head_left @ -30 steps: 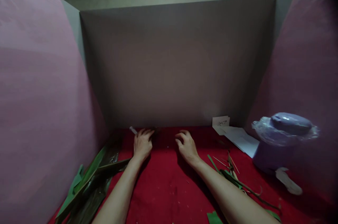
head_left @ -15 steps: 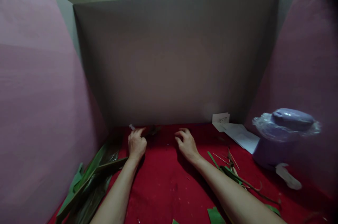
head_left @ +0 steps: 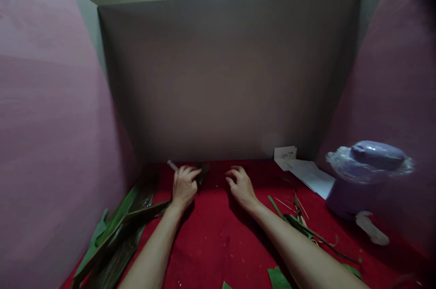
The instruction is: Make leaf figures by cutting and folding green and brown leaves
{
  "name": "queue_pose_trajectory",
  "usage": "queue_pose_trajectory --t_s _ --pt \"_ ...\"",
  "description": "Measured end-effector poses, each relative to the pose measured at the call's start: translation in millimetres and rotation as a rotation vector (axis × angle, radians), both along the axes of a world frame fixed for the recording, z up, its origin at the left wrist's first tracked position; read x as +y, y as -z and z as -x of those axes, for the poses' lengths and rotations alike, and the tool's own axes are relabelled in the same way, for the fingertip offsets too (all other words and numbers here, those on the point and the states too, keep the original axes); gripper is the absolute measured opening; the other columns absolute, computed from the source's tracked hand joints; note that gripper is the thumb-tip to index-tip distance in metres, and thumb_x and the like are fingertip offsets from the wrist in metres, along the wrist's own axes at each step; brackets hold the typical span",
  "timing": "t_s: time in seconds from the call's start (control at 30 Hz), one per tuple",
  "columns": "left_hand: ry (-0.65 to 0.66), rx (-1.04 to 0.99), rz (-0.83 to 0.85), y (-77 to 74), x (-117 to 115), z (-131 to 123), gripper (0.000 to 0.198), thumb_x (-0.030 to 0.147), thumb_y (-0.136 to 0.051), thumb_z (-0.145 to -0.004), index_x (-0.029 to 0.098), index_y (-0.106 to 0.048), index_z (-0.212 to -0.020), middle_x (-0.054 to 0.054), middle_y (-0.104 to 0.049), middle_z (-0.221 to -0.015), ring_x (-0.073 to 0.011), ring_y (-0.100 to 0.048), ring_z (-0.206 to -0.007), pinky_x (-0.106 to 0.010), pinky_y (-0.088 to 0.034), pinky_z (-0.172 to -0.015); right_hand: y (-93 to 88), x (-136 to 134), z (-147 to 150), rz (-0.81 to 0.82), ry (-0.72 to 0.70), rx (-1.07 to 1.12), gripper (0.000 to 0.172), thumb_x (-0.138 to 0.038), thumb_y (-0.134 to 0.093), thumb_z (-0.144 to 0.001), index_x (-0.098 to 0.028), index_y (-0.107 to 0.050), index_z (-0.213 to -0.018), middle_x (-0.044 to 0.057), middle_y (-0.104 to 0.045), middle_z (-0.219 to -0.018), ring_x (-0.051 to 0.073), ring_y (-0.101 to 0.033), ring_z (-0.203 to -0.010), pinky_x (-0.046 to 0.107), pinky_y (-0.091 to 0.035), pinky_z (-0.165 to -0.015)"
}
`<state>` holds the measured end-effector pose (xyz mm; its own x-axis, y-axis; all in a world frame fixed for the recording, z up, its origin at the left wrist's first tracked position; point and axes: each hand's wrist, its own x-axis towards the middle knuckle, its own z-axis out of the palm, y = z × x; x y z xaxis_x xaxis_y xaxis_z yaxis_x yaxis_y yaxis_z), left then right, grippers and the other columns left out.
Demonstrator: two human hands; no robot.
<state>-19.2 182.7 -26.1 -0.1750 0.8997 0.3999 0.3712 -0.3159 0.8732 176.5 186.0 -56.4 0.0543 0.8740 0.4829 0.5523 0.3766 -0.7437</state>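
My left hand (head_left: 184, 185) rests on the red cloth (head_left: 218, 239) near the back board, fingers curled. A thin white stick-like thing (head_left: 172, 165) pokes out past its knuckles, and its fingertips pinch a small dark leaf piece (head_left: 201, 172). My right hand (head_left: 241, 185) lies a short way to the right, fingers bent down onto the cloth, with nothing visible in it. Both forearms reach in from the bottom edge.
Long green leaves (head_left: 114, 234) are piled at the left. Leaf scraps and thin sticks (head_left: 296, 218) lie at the right. A purple pot (head_left: 366, 180) with a plastic-wrapped lid stands far right, white papers (head_left: 306, 171) behind it. Pink and grey boards wall the space.
My left hand's fingers drew back, then stretched forward again onto the dark leaf piece. The right hand has stayed in place. The view shifted slightly.
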Motion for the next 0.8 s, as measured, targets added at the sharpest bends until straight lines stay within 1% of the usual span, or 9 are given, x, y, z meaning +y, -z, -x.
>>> queue_pose_trajectory --t_s 0.1,0.2,0.23,0.3,0.37,0.43,0.57,0.7,0.8 --pt "-0.091 0.05 -0.015 3.3 4 12 0.048 -0.007 -0.049 -0.056 0.029 -0.07 -0.081 -0.005 -0.063 -0.103 -0.029 -0.038 -0.12 -0.042 -0.02 -0.105 -3.2 -1 0 0.025 -0.023 0.045 0.015 -0.012 -0.054 -0.076 -0.018 -0.067 -0.08 0.009 -0.054 -0.108 0.023 -0.052 -0.103 0.036 -0.037 -0.092" --pt "-0.174 0.108 0.001 8.1 6 25 0.048 -0.006 -0.05 -0.055 0.028 -0.066 -0.084 -0.008 -0.061 -0.108 -0.0323 -0.033 -0.123 -0.046 -0.018 -0.105 -10.6 -3 2 0.095 -0.057 0.108 0.013 -0.012 -0.055 -0.077 -0.018 -0.066 -0.079 0.007 -0.058 -0.101 0.022 -0.053 -0.1 0.035 -0.038 -0.091" --pt "-0.193 0.13 0.009 9.8 6 28 0.047 -0.006 -0.05 -0.055 0.027 -0.065 -0.084 -0.009 -0.061 -0.108 -0.0332 -0.033 -0.123 -0.047 -0.018 -0.104 -14.1 -3 3 0.139 -0.073 0.132 0.011 -0.012 -0.056 -0.078 -0.017 -0.065 -0.078 0.006 -0.059 -0.095 0.021 -0.055 -0.095 0.035 -0.04 -0.088" --pt "-0.216 0.174 0.02 12.7 7 32 0.044 -0.005 -0.052 -0.055 0.026 -0.064 -0.084 -0.01 -0.061 -0.106 -0.0345 -0.035 -0.121 -0.048 -0.02 -0.103 -22.6 -3 9 0.26 -0.107 0.181 0.007 -0.016 -0.057 -0.081 -0.015 -0.063 -0.08 0.004 -0.061 -0.084 0.018 -0.058 -0.082 0.033 -0.047 -0.077" --pt "-0.224 0.222 0.023 15.0 9 32 0.041 -0.002 -0.054 -0.056 0.026 -0.065 -0.084 -0.011 -0.061 -0.104 -0.0348 -0.037 -0.119 -0.047 -0.021 -0.102 -32.6 -2 17 0.4 -0.138 0.234 0.013 -0.024 -0.054 -0.086 -0.013 -0.061 -0.087 0.002 -0.061 -0.081 0.014 -0.059 -0.071 0.03 -0.05 -0.066" --pt "-0.224 0.282 0.025 16.4 10 30 0.036 0.001 -0.055 -0.06 0.026 -0.066 -0.083 -0.012 -0.061 -0.103 -0.0343 -0.039 -0.117 -0.046 -0.022 -0.101 -42.6 3 29 0.525 -0.159 0.29 0.021 -0.03 -0.05 -0.09 -0.012 -0.058 -0.097 0.004 -0.061 -0.088 0.013 -0.06 -0.071 0.03 -0.051 -0.063" --pt "-0.237 0.439 0.03 16.4 9 24 0.029 0.008 -0.051 -0.069 0.026 -0.068 -0.084 -0.012 -0.061 -0.102 -0.0324 -0.04 -0.114 -0.046 -0.024 -0.099 -54.5 19 61 0.698 -0.148 0.378 0.027 -0.032 -0.05 -0.09 -0.014 -0.054 -0.11 0.007 -0.059 -0.103 0.017 -0.06 -0.083 0.035 -0.052 -0.07" --pt "-0.256 0.639 0.016 14.2 7 22 0.035 0.007 -0.044 -0.073 0.025 -0.068 -0.091 -0.01 -0.061 -0.103 -0.0296 -0.041 -0.111 -0.045 -0.028 -0.094 -50.5 34 87 0.771 -0.137 0.429 0.028 -0.029 -0.052 -0.089 -0.014 -0.052 -0.113 0.008 -0.057 -0.109 0.019 -0.059 -0.089 0.038 -0.051 -0.074" --pt "-0.283 0.77 0.005 14.1 7 24 0.041 0.002 -0.042 -0.07 0.024 -0.068 -0.093 -0.01 -0.063 -0.101 -0.0279 -0.044 -0.106 -0.042 -0.031 -0.089 -41.5 40 91 0.758 -0.129 0.444 0.028 -0.027 -0.052 -0.089 -0.015 -0.052 -0.114 0.008 -0.056 -0.111 0.02 -0.059 -0.091 0.039 -0.051 -0.075"
